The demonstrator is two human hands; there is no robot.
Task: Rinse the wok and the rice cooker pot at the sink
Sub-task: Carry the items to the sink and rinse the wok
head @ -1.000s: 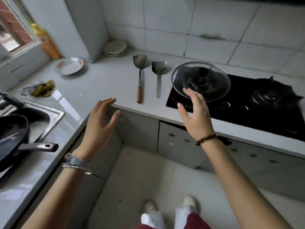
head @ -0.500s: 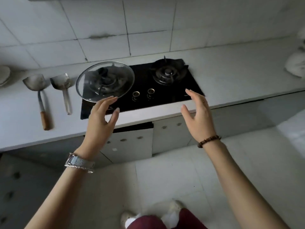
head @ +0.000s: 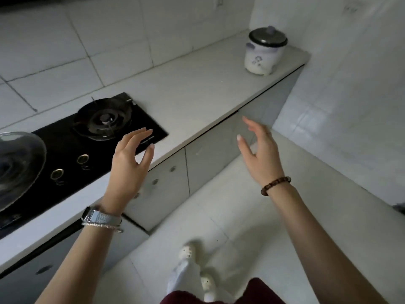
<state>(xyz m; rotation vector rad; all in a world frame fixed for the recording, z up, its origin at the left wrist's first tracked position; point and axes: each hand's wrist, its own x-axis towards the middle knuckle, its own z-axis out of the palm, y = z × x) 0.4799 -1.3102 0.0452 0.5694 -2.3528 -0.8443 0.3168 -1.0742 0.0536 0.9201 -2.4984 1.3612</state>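
Note:
A white rice cooker (head: 264,54) with a dark lid and a blue flower print stands at the far right end of the countertop (head: 197,84); its inner pot is hidden inside. My left hand (head: 129,165) is raised over the counter's front edge near the hob, fingers relaxed, holding nothing. My right hand (head: 258,152) is raised in front of the cabinet doors, fingers spread, also empty. Both hands are well short of the cooker. The wok and the sink are out of view.
A black gas hob (head: 87,145) is set into the counter at left, with a glass lid (head: 15,167) over its left burner. Grey cabinet doors (head: 210,159) run below the counter. A tiled wall closes off the right side. White floor tiles lie underfoot.
My view has swung right, away from the sink and the wok, past the hob; the rice cooker has come into sight. Both hands stay raised and empty.

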